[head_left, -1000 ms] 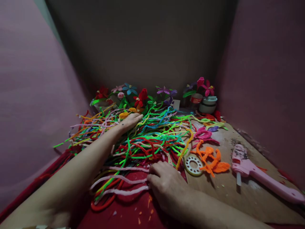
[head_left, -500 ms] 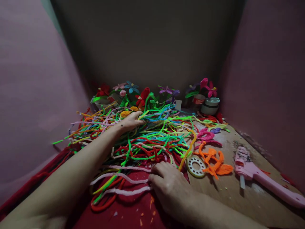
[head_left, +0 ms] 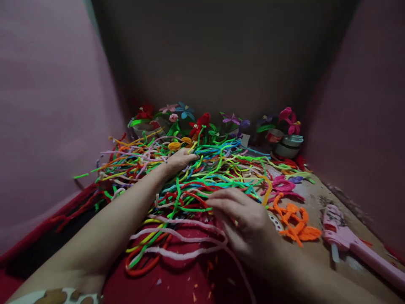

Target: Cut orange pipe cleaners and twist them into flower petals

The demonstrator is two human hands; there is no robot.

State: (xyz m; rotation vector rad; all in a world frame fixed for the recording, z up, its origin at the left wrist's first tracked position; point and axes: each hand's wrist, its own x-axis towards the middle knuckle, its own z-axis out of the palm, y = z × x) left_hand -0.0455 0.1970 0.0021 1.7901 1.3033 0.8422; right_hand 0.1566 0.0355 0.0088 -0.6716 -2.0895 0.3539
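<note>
A heap of many-coloured pipe cleaners [head_left: 218, 171] spreads over the table. My left hand [head_left: 182, 161] is in the upper middle of it, fingers closed around some pipe cleaners and partly hidden among the strands. Over the near right edge of the heap is my right hand [head_left: 242, 217], fingers stretched forward and apart from the thumb, with nothing seen in them. Just left of that hand, pale pink pipe cleaners [head_left: 180, 253] lie in loose curves on red cloth, and one bends down beneath the wrist.
At right lie an orange pipe-cleaner piece [head_left: 292, 221], a magenta one [head_left: 283, 188] and a pink glue gun [head_left: 340, 232]. A white ring with holes [head_left: 276, 221] is partly behind my right hand. Pipe-cleaner flowers [head_left: 199, 124] and a pale jar [head_left: 288, 145] stand along the back.
My right hand has come off the pale pink pipe cleaners and moved up and forward to the heap, fingers extended. My left hand stays in the heap. The view has shifted slightly.
</note>
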